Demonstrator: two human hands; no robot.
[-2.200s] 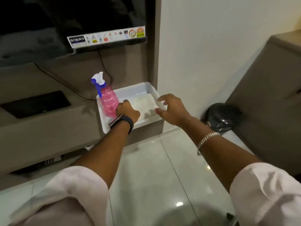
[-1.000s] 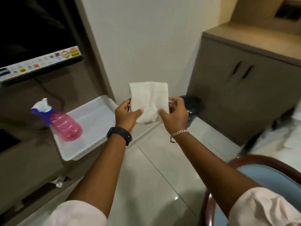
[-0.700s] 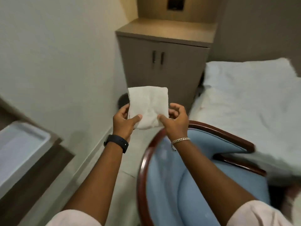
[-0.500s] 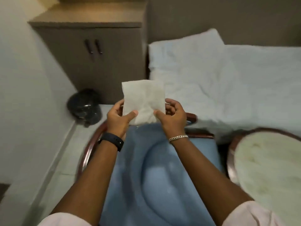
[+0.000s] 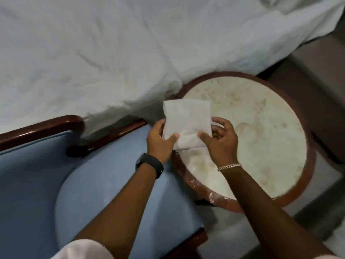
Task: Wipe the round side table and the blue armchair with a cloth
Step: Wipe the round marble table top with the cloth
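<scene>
A folded white cloth (image 5: 187, 120) is held up flat between both hands, over the left edge of the round side table (image 5: 261, 128). My left hand (image 5: 158, 141) pinches its lower left corner and my right hand (image 5: 221, 139) pinches its lower right. The table has a pale, stained marble top and a brown wooden rim with white smears near me. The blue armchair (image 5: 46, 184) fills the lower left, its dark wooden armrest curving along the back. My forearms cross over the seat cushion.
A bed with a white sheet (image 5: 112, 53) runs across the top, touching the chair and the table's far edge. A brownish surface (image 5: 317, 100) lies right of the table. Pale floor tiles (image 5: 233, 236) show between chair and table.
I took the cloth from the white tray with both hands and turned right, past the cabinet and bin. The cloth is now over the round table's left edge instead of over the chair.
</scene>
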